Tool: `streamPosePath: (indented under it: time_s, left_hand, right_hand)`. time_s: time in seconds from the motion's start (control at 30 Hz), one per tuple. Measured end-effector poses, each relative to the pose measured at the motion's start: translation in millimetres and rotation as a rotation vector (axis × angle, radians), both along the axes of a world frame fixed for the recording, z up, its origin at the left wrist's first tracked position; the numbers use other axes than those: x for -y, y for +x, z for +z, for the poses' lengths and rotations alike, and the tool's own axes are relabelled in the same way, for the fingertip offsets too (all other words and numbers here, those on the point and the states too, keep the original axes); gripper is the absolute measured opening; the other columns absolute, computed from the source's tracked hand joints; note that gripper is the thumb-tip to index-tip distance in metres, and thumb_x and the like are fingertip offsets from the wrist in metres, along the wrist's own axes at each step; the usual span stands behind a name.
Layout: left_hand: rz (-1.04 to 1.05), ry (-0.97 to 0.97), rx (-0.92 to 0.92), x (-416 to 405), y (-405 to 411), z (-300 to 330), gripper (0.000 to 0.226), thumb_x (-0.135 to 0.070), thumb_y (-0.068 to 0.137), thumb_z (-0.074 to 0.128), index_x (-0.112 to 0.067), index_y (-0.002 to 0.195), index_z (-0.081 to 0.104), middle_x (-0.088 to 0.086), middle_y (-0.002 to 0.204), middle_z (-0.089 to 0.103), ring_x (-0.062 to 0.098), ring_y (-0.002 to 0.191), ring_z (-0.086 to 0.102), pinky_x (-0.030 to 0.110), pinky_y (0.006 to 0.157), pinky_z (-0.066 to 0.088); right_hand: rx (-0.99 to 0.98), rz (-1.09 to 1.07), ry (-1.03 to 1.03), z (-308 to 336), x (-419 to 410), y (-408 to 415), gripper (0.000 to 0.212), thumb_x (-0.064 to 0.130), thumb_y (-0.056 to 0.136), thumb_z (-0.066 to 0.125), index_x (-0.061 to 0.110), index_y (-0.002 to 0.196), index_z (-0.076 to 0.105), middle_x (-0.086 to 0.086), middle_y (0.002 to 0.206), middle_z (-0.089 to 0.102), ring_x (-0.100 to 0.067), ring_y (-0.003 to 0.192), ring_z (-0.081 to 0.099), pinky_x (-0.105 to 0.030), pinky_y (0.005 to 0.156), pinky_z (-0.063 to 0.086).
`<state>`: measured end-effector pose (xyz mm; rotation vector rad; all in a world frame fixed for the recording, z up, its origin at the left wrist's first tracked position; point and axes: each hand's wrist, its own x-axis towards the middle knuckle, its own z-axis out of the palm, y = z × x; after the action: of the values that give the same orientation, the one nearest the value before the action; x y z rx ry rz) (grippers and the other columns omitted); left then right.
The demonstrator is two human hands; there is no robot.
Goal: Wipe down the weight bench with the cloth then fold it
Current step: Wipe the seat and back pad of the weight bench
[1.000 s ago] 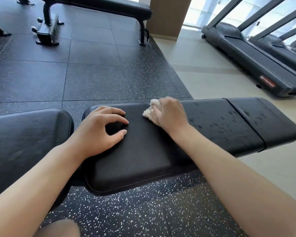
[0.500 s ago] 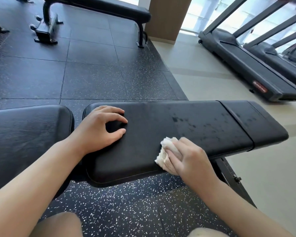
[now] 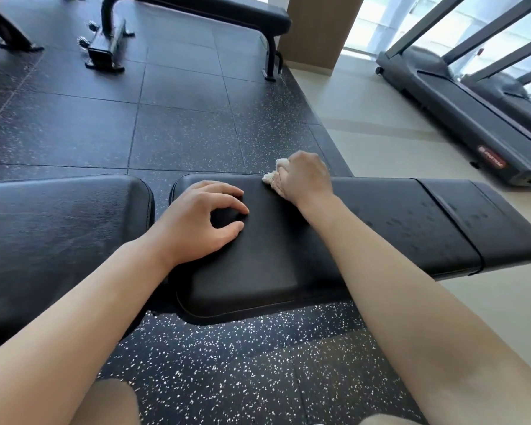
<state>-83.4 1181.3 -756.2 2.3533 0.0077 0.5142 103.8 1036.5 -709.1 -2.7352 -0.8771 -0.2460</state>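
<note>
Speckled black rubber gym flooring point(image 3: 178, 139) meets pale tile on the right, where a dark treadmill point(image 3: 460, 96) stands. Across the foreground runs the long black padded weight bench point(image 3: 380, 228), its long axis left to right, with a separate seat pad point(image 3: 59, 234) just beside its left end. The right hand point(image 3: 304, 176) grips a crumpled white cloth point(image 3: 273, 176) at the bench's far edge, pressing it onto the pad. The left hand point(image 3: 201, 222) rests on the bench near its left end, fingers curled with tips touching the pad, holding nothing. Another black bench point(image 3: 227, 13) stands well behind.
</note>
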Motion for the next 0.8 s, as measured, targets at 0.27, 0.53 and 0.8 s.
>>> streamPosePath:
  time_s: [0.27,0.53,0.8]
  left_hand:
    - [0.017,-0.041,0.019,0.3,-1.2,-0.3,0.019,-0.034,0.081,0.07,-0.033,0.096,0.08,-0.017,0.122,0.069,0.006,0.125,0.057,0.035,0.113,0.042]
    - [-0.005,0.019,0.008,7.1,0.5,-1.5,0.02,-0.04,0.081,0.069,-0.037,0.099,0.078,-0.023,0.124,0.067,0.004,0.128,0.054,0.041,0.116,0.037]
    - [0.03,-0.027,0.025,2.8,-3.8,-0.2,0.016,-0.028,0.083,0.075,-0.034,0.096,0.08,-0.019,0.121,0.069,0.006,0.124,0.057,0.032,0.113,0.041]
  right_hand:
    - [-0.016,0.333,0.152,-0.8,83.3,-110.7,0.011,0.024,0.09,0.067,0.024,0.1,0.072,0.006,0.082,0.056,-0.014,0.077,0.057,-0.022,0.07,0.04]
    - [-0.007,0.453,0.144,-11.3,163.0,-133.5,0.014,0.028,0.098,0.066,0.02,0.109,0.07,0.022,0.089,0.041,0.0,0.081,0.05,-0.026,0.082,0.052]
    - [0.074,0.182,0.118,-8.6,85.1,-45.3,0.012,0.026,0.09,0.071,0.018,0.082,0.072,-0.001,0.069,0.055,-0.027,0.067,0.059,-0.034,0.06,0.043]
